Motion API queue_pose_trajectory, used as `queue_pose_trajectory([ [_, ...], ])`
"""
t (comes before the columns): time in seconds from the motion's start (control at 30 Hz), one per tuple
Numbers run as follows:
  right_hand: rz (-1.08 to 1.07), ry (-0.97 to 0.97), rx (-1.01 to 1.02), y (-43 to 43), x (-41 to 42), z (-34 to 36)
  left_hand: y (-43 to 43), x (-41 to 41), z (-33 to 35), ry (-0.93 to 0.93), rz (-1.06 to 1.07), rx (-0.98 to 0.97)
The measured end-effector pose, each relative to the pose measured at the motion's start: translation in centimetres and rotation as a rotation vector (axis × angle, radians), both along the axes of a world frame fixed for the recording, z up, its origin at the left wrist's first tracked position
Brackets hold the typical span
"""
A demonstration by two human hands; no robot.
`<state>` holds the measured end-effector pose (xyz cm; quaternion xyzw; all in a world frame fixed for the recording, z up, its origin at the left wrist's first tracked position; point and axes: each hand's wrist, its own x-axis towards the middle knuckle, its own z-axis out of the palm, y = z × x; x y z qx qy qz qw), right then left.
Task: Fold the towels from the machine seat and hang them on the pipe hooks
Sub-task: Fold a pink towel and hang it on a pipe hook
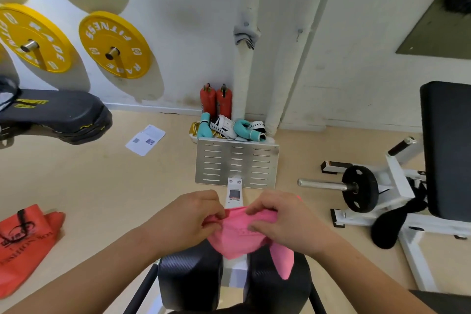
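Pink towel, crumpled, soft, held just above front edge of black machine seat, top hem running L–R. Pinched at left end by left hand, fingers curled; gripped at right end by right hand, one corner dangling. Free pipe hook ahead, slightly right, prob. nearer right hand; grey towel already on next hook.

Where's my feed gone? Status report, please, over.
Left hand and right hand pinch pink towel. Grey towel hangs on pipe; other hook bare. Nothing blocking.
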<state>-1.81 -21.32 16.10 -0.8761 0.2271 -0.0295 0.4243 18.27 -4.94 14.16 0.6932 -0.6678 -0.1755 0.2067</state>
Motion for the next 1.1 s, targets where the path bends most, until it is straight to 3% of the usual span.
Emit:
queue_pose_trajectory([
  [0.1,0.002,0.003,-0.05,0.1,-0.3,-0.3,-0.2,-0.6,0.0,-0.072,-0.028,0.007],
  [0.47,0.067,-0.146,-0.198,-0.5,-1.4,0.1,0.1,-1.1,3.3,0.067,0.053,-0.064],
  [0.6,0.164,-0.097,-0.442,-0.1,-1.2,-1.1,-0.2,-0.8,4.5,0.069,0.025,-0.088],
  [0.77,0.126,-0.046,-0.365,1.1,-1.2,-3.4,-0.4,-1.0,4.9,0.074,0.029,-0.123],
  [0.93,-0.106,-0.122,-0.025,3.6,-1.6,-4.5,0.3,-0.2,5.9,0.126,0.158,-0.175],
  [1.1,-0.148,-0.052,-0.154,3.4,-2.2,-6.9,1.0,0.9,6.4,0.124,0.256,-0.206],
])
